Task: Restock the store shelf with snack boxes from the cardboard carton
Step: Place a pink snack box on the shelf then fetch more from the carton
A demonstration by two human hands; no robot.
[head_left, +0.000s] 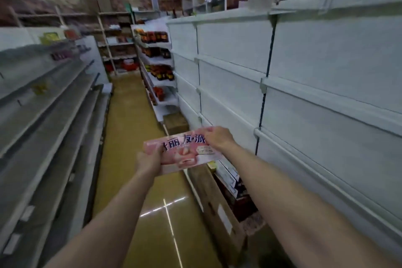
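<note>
Snack box (pixel 182 152), pink, is gripped at either end by the left hand (pixel 148 161) and right hand (pixel 217 137) above the open carton (pixel 221 209) (still part full), so it should be kept level and slid flat onto the bare white shelf (pixel 304 106) alongside.

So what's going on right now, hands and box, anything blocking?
Left hand and right hand both grip the pink snack box. Open carton on floor below. White shelves at right bare. Nothing in the way.
</note>
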